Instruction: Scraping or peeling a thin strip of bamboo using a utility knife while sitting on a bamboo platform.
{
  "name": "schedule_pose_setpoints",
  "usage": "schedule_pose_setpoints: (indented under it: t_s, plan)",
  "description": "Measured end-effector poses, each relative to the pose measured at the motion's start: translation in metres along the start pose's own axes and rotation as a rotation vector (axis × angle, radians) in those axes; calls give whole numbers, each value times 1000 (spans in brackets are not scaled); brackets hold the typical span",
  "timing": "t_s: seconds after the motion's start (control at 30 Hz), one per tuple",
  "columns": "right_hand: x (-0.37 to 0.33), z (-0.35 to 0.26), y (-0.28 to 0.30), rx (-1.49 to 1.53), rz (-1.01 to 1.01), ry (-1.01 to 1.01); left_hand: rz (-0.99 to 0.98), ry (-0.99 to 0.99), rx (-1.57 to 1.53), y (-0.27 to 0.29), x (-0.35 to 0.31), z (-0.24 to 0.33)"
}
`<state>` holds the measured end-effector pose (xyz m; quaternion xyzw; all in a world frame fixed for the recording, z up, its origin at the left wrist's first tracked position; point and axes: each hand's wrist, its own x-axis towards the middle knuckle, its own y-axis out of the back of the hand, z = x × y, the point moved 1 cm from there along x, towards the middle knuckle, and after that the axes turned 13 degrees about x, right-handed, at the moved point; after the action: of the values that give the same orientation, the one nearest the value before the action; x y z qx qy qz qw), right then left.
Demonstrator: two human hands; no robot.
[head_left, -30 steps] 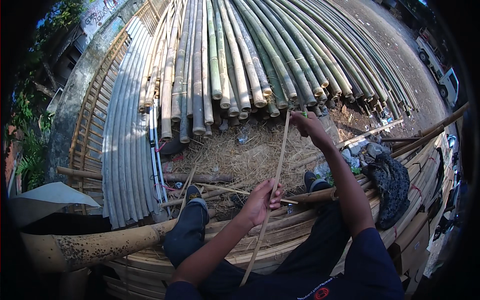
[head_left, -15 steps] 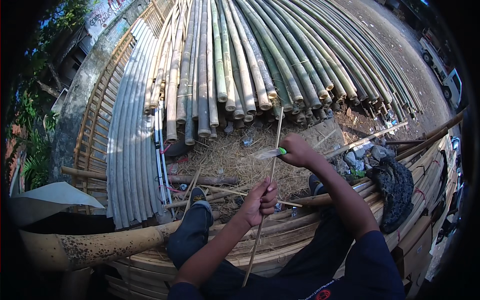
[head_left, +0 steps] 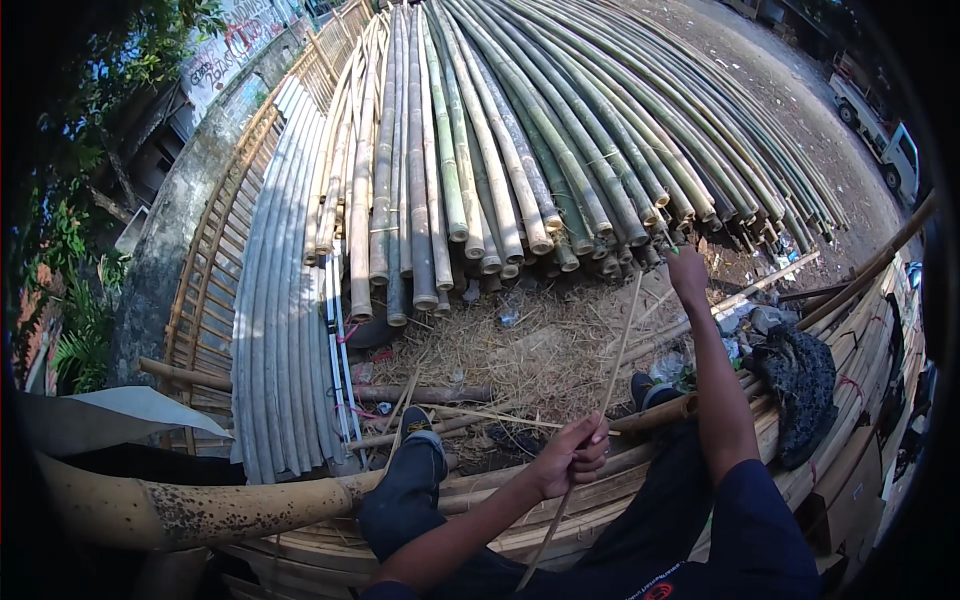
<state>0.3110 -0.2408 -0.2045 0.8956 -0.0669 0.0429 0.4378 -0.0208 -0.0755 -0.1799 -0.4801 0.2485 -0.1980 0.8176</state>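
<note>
My left hand (head_left: pixel 572 458) is closed round a long, thin bamboo strip (head_left: pixel 619 358). The strip slants from near my lap up and away to the right. Farther out, my right arm is stretched forward, with my right hand (head_left: pixel 688 276) closed on a knife (head_left: pixel 671 247). Only a bit of its green handle shows clearly; the blade blurs against the bamboo ends behind it. In the earlier picture the blade is pale and broad. The knife now lies beyond the strip's far tip, apart from it as far as I can see.
A big stack of bamboo poles (head_left: pixel 470 150) spreads ahead. Corrugated sheets (head_left: pixel 285 330) lie at the left, beside a bamboo lattice (head_left: pixel 215 270). A thick spotted bamboo pole (head_left: pixel 220 510) crosses the near left. Dark cloth (head_left: pixel 793 385) drapes over split bamboo at the right. Shavings (head_left: pixel 530 360) cover the ground.
My right hand has moved forward and right with the knife, off the strip. My left hand, still round the strip, sits lower and farther right. The whole view has shifted slightly.
</note>
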Motion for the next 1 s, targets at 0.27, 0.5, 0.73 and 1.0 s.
schedule_pose_setpoints:
  t_s: [0.27, 0.5, 0.73, 1.0]
  plan:
    - [-96, -101, -11, 341, -702, 531, 208, -176, 28, 31, -13, 51]
    - [-142, -114, -33, 383, -742, 1010, 236, -185, 49, 28, -9, 55]
    - [-18, -37, -28, 149, -214, 436, 105, -39, -28, -4, 1, 13]
    - [-49, -58, -11, 374, -353, 320, 122, -161, -90, 38, 10, 33]
